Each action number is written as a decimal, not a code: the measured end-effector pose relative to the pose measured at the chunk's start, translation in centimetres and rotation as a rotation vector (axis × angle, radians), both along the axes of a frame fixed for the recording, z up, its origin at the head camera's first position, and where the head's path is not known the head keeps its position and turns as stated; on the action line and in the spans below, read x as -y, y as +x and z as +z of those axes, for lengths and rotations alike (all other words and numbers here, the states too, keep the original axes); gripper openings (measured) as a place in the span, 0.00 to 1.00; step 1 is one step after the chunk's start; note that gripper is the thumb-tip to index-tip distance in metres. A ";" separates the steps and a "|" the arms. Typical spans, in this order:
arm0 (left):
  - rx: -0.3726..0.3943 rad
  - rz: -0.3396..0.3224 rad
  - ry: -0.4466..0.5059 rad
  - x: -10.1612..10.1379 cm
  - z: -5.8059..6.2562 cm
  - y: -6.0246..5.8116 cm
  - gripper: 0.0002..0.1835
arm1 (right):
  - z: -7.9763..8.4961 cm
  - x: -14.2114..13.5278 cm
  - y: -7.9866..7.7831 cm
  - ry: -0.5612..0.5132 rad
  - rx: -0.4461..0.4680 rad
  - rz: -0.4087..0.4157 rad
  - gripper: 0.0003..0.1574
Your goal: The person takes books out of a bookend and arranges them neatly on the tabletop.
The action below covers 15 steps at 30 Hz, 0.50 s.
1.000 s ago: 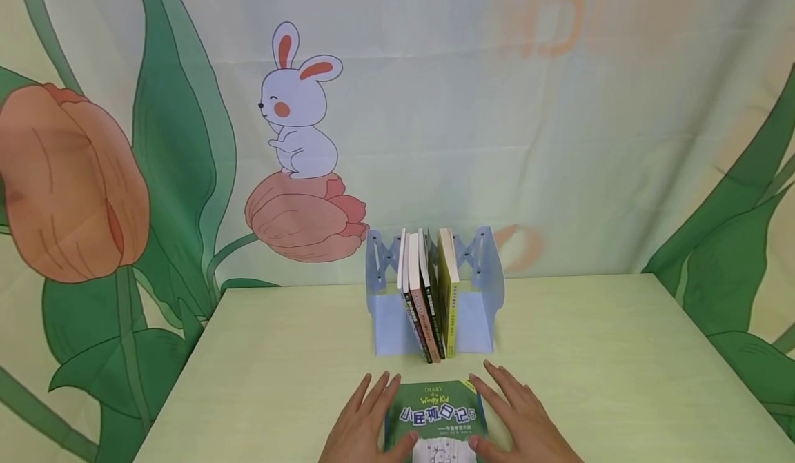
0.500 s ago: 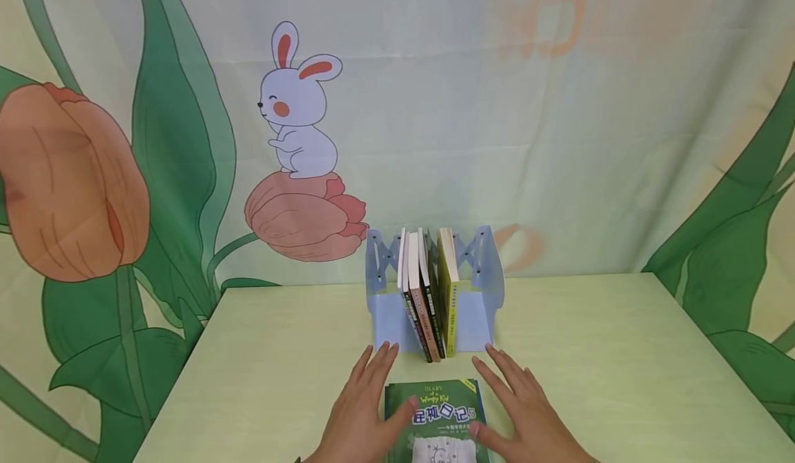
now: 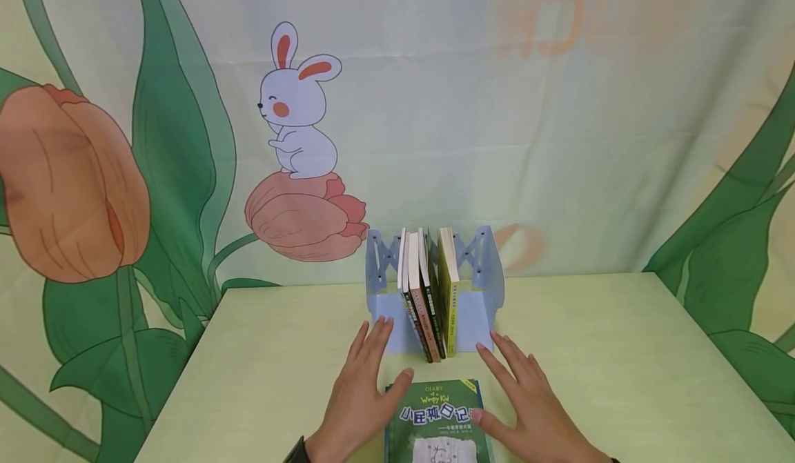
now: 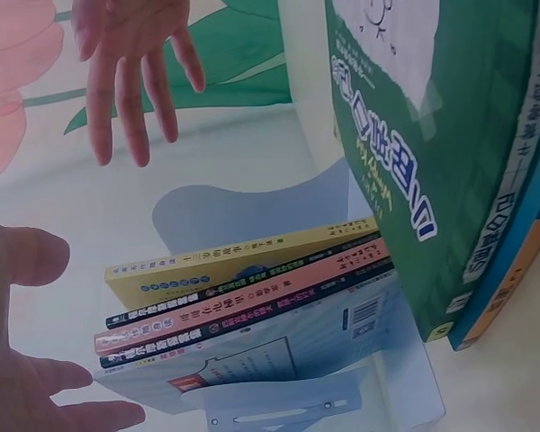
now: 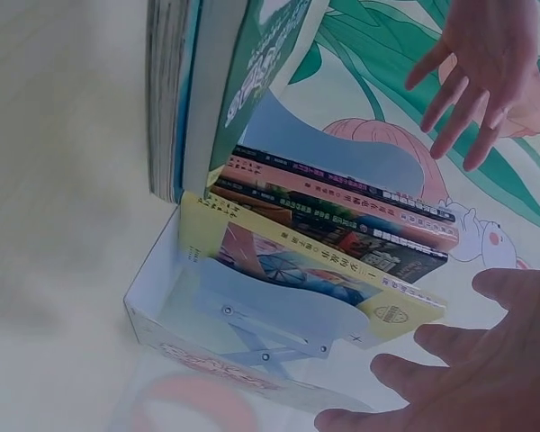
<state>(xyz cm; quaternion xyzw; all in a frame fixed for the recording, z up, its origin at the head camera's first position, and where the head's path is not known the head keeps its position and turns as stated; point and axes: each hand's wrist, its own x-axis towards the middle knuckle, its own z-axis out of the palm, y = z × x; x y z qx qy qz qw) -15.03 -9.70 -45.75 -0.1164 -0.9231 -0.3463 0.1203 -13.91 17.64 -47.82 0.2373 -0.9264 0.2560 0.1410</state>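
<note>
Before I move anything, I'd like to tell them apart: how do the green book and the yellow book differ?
The green book lies flat on another book; the yellow book stands in the blue rack. In the head view, the green book shows its cover, the yellow book mainly its spine. Both bear Chinese characters.

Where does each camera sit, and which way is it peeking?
Head: on the head, looking forward and down at the green book, bookstand and table; the left hand and right hand show.
Left wrist: on that wrist, facing the bookstand, picture tipped sideways; left hand at the lower left, right hand at the top.
Right wrist: on the other wrist, facing the bookstand, also sideways; right hand at the lower right, left hand at the top right.
Both wrist views share the green book, bookstand and both hands.
</note>
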 end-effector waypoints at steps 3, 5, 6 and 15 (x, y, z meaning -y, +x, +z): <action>-0.004 0.001 0.015 0.0 0.3 -0.3 0.43 | 0.1 0.0 -0.1 0.005 -0.024 0.007 0.54; -0.005 0.003 0.029 -0.1 0.5 -0.5 0.43 | 0.2 0.0 -0.2 0.003 -0.027 0.008 0.54; -0.007 0.003 0.036 -0.1 0.6 -0.7 0.43 | 0.3 0.0 -0.2 0.002 -0.024 0.007 0.53; -0.014 0.008 0.082 -0.2 0.9 -1.9 0.41 | 1.1 -0.2 -0.3 -0.014 -0.017 0.012 0.54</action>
